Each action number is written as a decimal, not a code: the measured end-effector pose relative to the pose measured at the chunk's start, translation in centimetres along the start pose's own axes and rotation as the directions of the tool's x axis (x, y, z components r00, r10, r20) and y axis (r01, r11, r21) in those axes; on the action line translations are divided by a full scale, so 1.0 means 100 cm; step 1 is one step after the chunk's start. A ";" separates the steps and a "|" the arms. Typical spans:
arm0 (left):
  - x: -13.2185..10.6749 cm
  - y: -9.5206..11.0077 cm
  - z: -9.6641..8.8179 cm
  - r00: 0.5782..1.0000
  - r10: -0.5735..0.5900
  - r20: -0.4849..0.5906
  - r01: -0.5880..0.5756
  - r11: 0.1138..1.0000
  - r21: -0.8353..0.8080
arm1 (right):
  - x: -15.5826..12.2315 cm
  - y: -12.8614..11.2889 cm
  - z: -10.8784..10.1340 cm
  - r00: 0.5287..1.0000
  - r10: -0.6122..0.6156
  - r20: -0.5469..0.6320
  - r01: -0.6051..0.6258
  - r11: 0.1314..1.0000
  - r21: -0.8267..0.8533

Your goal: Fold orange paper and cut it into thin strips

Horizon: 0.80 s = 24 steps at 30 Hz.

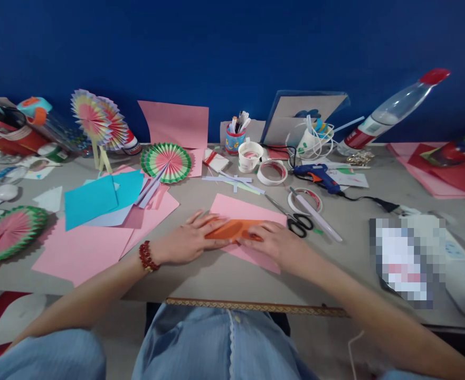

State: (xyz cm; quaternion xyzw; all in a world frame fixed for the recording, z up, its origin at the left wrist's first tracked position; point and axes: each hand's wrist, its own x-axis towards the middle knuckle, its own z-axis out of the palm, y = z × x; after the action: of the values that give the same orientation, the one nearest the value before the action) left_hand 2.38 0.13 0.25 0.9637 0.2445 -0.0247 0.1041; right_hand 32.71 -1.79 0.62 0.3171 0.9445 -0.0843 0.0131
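Observation:
A folded strip of orange paper (236, 228) lies on a pink sheet (238, 203) in front of me. At its left end rests my left hand (188, 237), fingers spread and mostly flat, with the thumb along the near edge. My right hand (282, 243) is closed on the right part of the orange paper, its fingers bent over the near edge. Right behind that hand are black-handled scissors (300, 225). A roll of tape (317, 200) and a glue stick (319, 217) lie just beyond them.
Pink sheets (85, 248) and blue paper (92, 203) spread to the left, near a pleated paper fan (167, 162). Behind stand a paper cup (250, 155) and pen holder (235, 141). A blue glue gun (321, 177) and tilted bottle (394, 113) are at the right.

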 end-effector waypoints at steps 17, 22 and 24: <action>-0.051 0.016 0.009 0.992 -0.122 -0.039 0.126 0.980 0.153 | -0.008 0.000 0.020 0.993 -0.019 -0.116 0.004 0.992 -0.128; -0.064 0.021 0.027 0.978 -0.184 -0.102 0.196 0.972 0.131 | -0.008 -0.014 0.021 0.985 0.042 -0.167 -0.068 0.986 -0.155; -0.064 0.021 0.028 0.977 -0.183 -0.113 0.196 0.973 0.119 | -0.006 -0.025 0.019 0.978 0.095 -0.185 -0.121 0.983 -0.139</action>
State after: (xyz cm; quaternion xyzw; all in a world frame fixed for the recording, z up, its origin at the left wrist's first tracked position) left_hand -2.21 -5.24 -1.49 0.9407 0.3383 -0.0013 0.0257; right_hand 31.62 -4.39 -0.81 0.3725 0.9269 0.0161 -0.0430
